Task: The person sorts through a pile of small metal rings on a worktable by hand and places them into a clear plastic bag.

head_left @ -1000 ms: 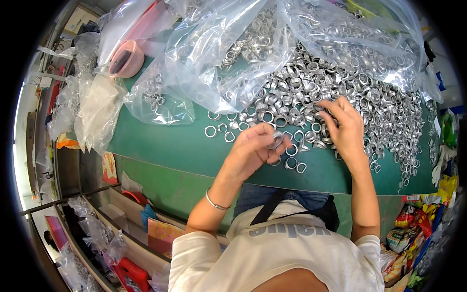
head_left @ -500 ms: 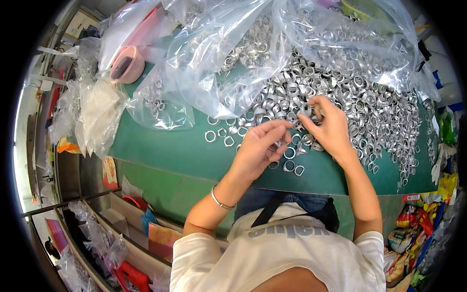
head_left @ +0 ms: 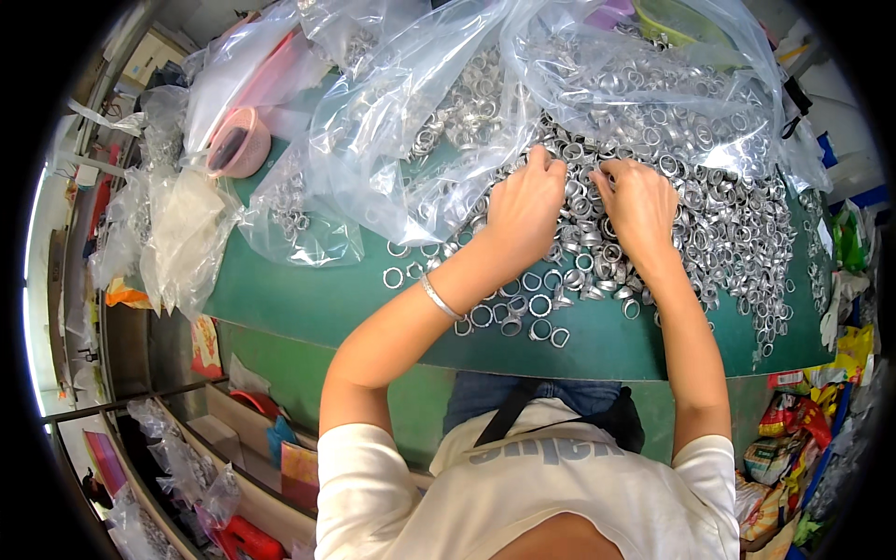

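Note:
A broad heap of silver metal rings (head_left: 714,215) covers the green tabletop under both my hands. My left hand (head_left: 528,207), a bangle (head_left: 437,297) on its wrist, is at the heap's left side. Its fingers are bent down and closed, and whatever they hold is hidden behind the hand. Just right of it, my right hand (head_left: 640,203) reaches into the pile with curled fingers. Thumb and forefinger come close together among the rings; I cannot make out what is between them. Several loose rings (head_left: 539,305) lie nearer the table's front edge, below the left hand.
Large clear plastic bags (head_left: 401,121) with more rings spread over the far side. A small bag (head_left: 301,219) and a pink basket (head_left: 241,142) are at the left. A yellow-green basket (head_left: 686,23) stands far back. Open drawers (head_left: 233,439) are lower left, coloured packages (head_left: 793,420) lower right.
My left hand has moved up and away from me into the heap, its fingers turning down. My right hand has shifted slightly farther in. More loose rings show near the front edge.

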A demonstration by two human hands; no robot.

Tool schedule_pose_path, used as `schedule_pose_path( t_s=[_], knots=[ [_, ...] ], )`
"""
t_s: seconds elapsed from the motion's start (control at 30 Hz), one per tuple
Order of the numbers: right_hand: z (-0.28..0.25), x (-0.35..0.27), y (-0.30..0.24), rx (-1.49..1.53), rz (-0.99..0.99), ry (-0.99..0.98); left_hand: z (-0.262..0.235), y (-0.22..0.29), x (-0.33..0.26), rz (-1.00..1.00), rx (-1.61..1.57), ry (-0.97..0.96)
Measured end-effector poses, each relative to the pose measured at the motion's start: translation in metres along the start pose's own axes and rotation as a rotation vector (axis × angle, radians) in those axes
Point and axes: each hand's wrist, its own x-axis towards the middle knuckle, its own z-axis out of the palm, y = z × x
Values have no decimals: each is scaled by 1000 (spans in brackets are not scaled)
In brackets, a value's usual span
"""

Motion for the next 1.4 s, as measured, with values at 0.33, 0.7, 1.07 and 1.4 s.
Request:
schedule_pose_path(
  t_s=[0.33, 0.7, 1.07, 1.4],
  knots=[
    [-34, -19, 42, 1760, 645, -151, 12, -1, -7, 110, 58, 58],
    [-6, 7, 2, -90, 110, 23, 14, 5, -11, 0, -56, 134],
    [-33, -17, 46, 2089, 655, -328, -24, -5, -7, -701, -2041, -117],
    [9, 19, 13, -67, -117, 156, 12, 0, 46, 85, -119, 261]
  ],
)
